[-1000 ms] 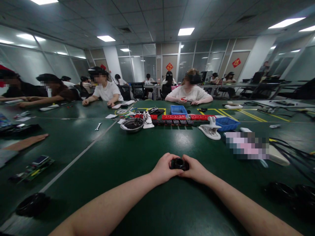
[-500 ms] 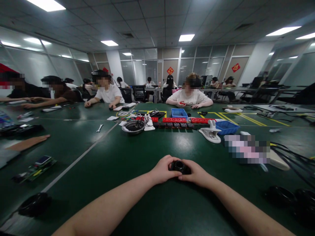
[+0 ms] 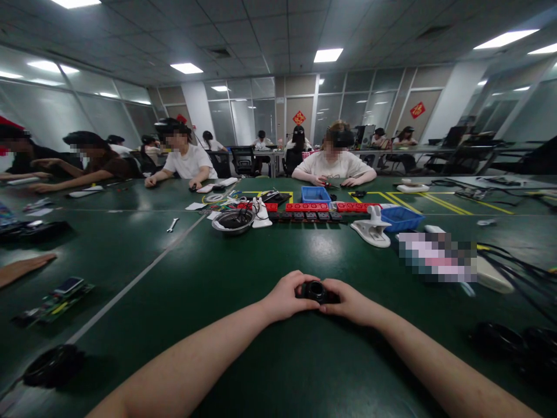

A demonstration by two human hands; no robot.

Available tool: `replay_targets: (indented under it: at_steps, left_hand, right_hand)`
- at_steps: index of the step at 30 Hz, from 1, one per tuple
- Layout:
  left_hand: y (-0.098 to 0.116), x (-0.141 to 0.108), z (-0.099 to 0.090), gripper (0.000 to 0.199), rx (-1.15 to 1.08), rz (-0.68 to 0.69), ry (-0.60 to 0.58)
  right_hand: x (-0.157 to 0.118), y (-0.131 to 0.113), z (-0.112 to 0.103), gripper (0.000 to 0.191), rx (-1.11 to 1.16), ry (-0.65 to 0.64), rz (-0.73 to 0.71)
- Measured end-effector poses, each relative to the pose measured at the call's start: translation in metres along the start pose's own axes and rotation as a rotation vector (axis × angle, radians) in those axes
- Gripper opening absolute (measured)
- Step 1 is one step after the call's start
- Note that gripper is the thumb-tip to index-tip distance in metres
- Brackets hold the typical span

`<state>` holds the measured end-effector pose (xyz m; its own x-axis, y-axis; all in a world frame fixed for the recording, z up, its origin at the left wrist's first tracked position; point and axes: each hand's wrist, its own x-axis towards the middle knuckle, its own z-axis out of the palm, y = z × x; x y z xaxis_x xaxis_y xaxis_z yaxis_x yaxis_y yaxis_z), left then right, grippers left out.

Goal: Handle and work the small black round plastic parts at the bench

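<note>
Between my hands, low over the green table or resting on it, is a small black round part with a ringed opening facing up. My left hand curls around its left side, fingers behind and thumb along the front. From the right, my right hand grips the same part, its thumb at the near edge. My fingers cover both sides of it. Similar-looking black ring-shaped parts lie at the right, and another black ring lies at the lower left.
Ahead stand a metal bowl, a white clip base, red power strips and a blue bin. A circuit board and a wrench lie left. A co-worker's hand rests at the left edge; other people sit across.
The view has shifted slightly. Both hands stay on the black part, with my thumbs now a little farther apart. The co-worker's hand at the left has drawn back toward the edge.
</note>
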<state>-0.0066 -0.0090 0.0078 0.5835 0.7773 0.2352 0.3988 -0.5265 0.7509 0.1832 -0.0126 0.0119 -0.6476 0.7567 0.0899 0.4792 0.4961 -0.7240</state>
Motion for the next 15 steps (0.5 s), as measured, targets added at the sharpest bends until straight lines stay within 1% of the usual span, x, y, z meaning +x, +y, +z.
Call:
replay_targets:
  at_steps: [7,15]
  left_hand:
    - [0.0014,0.0002,0.0007,0.045,-0.006,-0.022,-0.003]
    - [0.0073,-0.0005,0.0002,0.042,0.017,-0.028,-0.008]
  right_hand:
    - [0.0006,0.0002,0.0002,0.025,0.007,0.006,0.017]
    - [0.0005,0.0042,0.0039,0.033,0.083,0.028,0.063]
